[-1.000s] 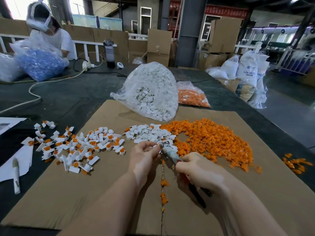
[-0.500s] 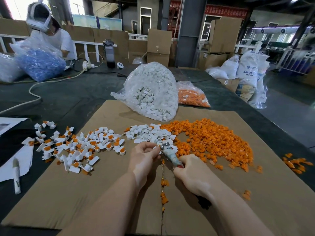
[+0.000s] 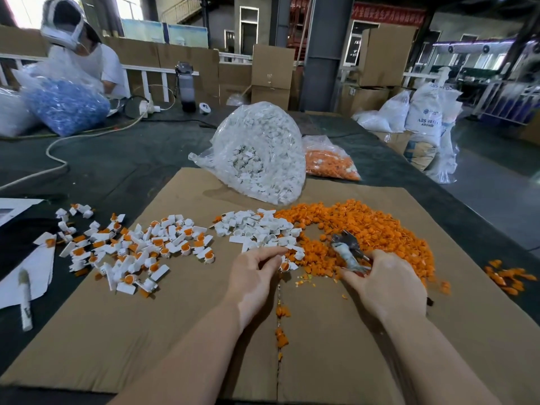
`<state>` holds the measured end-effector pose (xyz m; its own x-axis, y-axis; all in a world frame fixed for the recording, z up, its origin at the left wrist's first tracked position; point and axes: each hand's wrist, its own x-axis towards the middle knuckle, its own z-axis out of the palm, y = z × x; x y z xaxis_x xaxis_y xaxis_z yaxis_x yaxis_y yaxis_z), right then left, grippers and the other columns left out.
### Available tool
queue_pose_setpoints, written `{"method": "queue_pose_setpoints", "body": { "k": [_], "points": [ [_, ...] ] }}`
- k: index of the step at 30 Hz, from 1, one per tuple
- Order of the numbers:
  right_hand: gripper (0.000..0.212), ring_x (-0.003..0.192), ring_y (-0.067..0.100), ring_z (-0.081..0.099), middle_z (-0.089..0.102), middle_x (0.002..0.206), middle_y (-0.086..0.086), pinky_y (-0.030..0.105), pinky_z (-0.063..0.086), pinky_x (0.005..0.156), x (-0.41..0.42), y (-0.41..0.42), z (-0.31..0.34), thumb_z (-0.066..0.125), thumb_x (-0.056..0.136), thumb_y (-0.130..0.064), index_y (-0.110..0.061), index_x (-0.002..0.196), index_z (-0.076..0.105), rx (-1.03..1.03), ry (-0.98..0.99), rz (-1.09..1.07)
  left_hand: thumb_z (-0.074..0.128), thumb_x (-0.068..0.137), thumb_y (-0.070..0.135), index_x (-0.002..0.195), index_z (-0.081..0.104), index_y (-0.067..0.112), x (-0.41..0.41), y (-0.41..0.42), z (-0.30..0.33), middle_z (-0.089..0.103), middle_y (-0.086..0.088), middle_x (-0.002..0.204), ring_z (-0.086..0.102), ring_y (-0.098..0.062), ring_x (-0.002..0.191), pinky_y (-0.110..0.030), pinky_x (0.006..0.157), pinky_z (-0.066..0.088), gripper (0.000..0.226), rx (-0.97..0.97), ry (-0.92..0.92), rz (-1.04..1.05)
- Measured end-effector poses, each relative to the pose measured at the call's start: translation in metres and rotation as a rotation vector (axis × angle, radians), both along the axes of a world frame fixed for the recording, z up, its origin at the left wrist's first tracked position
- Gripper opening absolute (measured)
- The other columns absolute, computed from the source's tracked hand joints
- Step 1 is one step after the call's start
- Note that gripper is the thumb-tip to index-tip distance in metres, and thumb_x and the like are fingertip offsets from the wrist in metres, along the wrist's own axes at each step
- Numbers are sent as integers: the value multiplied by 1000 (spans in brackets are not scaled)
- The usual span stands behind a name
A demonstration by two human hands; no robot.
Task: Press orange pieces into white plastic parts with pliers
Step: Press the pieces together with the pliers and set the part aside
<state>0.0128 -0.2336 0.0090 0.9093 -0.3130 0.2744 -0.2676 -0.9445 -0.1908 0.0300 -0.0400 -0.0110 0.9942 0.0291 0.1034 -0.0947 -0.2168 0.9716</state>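
My right hand (image 3: 385, 287) grips the pliers (image 3: 347, 251), whose metal jaws point up and away over the heap of loose orange pieces (image 3: 365, 229). My left hand (image 3: 254, 276) pinches a white part with an orange piece in it (image 3: 285, 266) between thumb and fingertips, just left of the orange heap. A small pile of empty white parts (image 3: 257, 229) lies right behind that hand. Further left spreads a scatter of white parts fitted with orange pieces (image 3: 140, 249). The pliers and the held part are apart.
All of it lies on a cardboard sheet (image 3: 146, 331) on a dark table. Behind stand a bag of white parts (image 3: 263, 147) and a bag of orange pieces (image 3: 330, 162). A marker (image 3: 24, 299) lies on paper at the left. Another person (image 3: 79, 54) works far left.
My right hand has swung the pliers to the right, away from my left hand, over the orange heap. My left hand has stayed with the white part.
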Motion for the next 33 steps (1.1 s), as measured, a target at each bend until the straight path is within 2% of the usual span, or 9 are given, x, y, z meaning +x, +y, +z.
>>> {"method": "queue_pose_setpoints", "body": {
  "k": [3,6,9,13,16,20,23,27,33],
  "points": [
    [56,102,18,52,58,101,-2,28,46,78,2,-5,-9,51,78,-69,-20,104,58,-82,28,-18,53,94,12,103,70,23,-1,0,0,59,19,95,49,16,86,10,69,31,22,49,-27,-24],
    [63,111,20,48,56,115,1,33,39,91,0,-2,-14,44,79,-72,-20,111,58,-221,46,-55,52,95,13,106,69,22,0,1,-2,59,16,99,48,15,87,10,70,30,23,82,-44,-32],
    [59,119,27,44,54,126,8,41,29,101,-2,7,-14,56,82,-57,-15,123,57,-198,-99,42,52,95,14,108,68,22,0,1,-1,59,14,100,50,11,88,10,69,30,23,121,-51,-45],
    [36,99,24,60,66,105,7,33,45,88,-4,39,-12,72,79,-10,-12,114,66,103,-331,545,55,93,17,108,67,20,-1,2,-1,63,10,99,56,-1,95,5,70,35,20,146,-44,-56],
    [25,84,22,63,68,88,4,32,53,75,-8,58,-18,75,74,-2,-8,98,72,194,-350,717,56,92,15,106,68,17,-1,2,0,65,8,98,56,-1,94,4,73,36,18,175,-64,-65],
    [4,76,19,61,65,77,3,35,53,66,-6,61,-25,72,79,-5,-6,80,69,307,-335,639,62,86,8,101,68,25,-3,4,0,65,5,93,58,-2,85,-3,70,42,24,104,-18,-105],
    [7,69,17,60,64,72,1,33,51,60,-6,61,-27,72,78,-6,-6,74,66,338,-378,603,71,79,11,109,65,30,-4,2,-2,64,3,83,59,-8,79,-17,74,48,37,175,-26,-174],
    [5,73,16,61,65,75,1,29,52,63,-9,60,-26,72,79,-6,-8,77,67,327,-393,612,75,77,18,110,65,29,-4,0,-4,63,8,85,57,-5,77,-14,71,47,35,206,-74,-151],
    [9,72,20,59,62,73,2,32,50,59,-10,61,-25,71,78,-1,-5,74,64,319,-401,614,74,79,19,103,66,31,-6,1,-4,62,10,88,57,-6,78,-9,66,44,28,251,-118,-158]
  ]
}}
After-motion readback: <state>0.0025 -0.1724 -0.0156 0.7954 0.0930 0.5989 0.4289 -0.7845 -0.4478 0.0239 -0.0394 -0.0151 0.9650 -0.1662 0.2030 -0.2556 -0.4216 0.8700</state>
